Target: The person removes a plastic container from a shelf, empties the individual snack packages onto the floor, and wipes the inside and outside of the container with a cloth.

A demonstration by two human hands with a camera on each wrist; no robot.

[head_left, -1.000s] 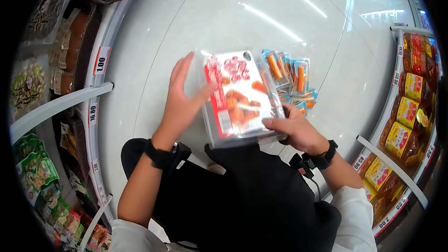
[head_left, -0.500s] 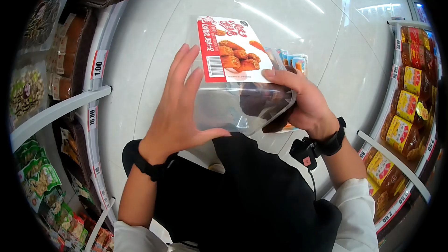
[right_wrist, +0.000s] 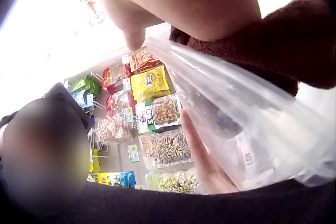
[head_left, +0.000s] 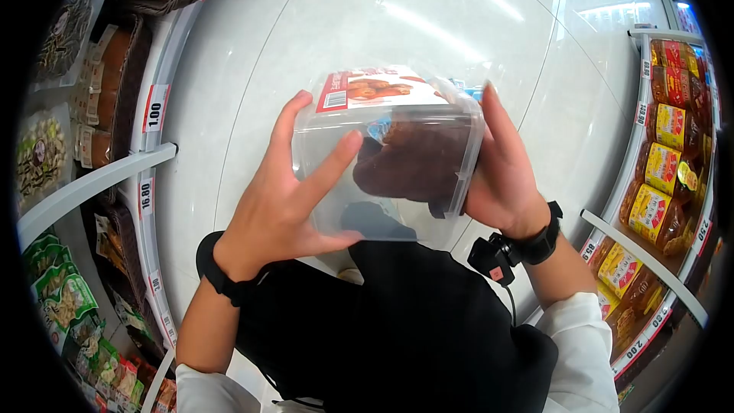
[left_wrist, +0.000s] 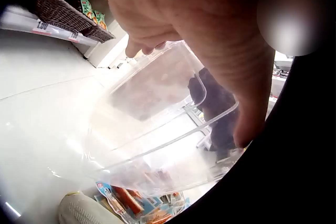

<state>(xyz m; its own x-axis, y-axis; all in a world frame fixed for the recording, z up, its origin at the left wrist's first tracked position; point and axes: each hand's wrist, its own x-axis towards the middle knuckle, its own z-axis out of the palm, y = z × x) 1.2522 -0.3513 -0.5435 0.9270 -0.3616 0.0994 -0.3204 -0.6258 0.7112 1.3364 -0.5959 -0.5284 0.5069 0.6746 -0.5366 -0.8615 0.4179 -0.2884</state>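
A clear plastic food box [head_left: 329, 145] with a red and white label [head_left: 375, 90] picturing fried chicken is held up and tilted in front of the body. My left hand [head_left: 271, 199] grips its left side, forefinger along the near wall and thumb at the lower edge. My right hand [head_left: 508, 176] is at the box's right side, thumb pointing up, fingers hidden behind it. A dark brown cloth [head_left: 417, 160] shows through the clear wall; in the right wrist view this fuzzy cloth [right_wrist: 304, 40] lies between my right hand and the plastic.
Partly behind the box, packaged sausage snacks [left_wrist: 128, 200] lie on the tiled floor [head_left: 252, 38]. Shelves with price tags line both sides: a left shelf rail [head_left: 157, 107] with bagged dried goods, and yellow-labelled packages [head_left: 661, 168] on the right.
The box has tipped so its clear wall faces up toward me and the label tilts away. My left hand has taken hold of its left side; the right thumb has come off the label.
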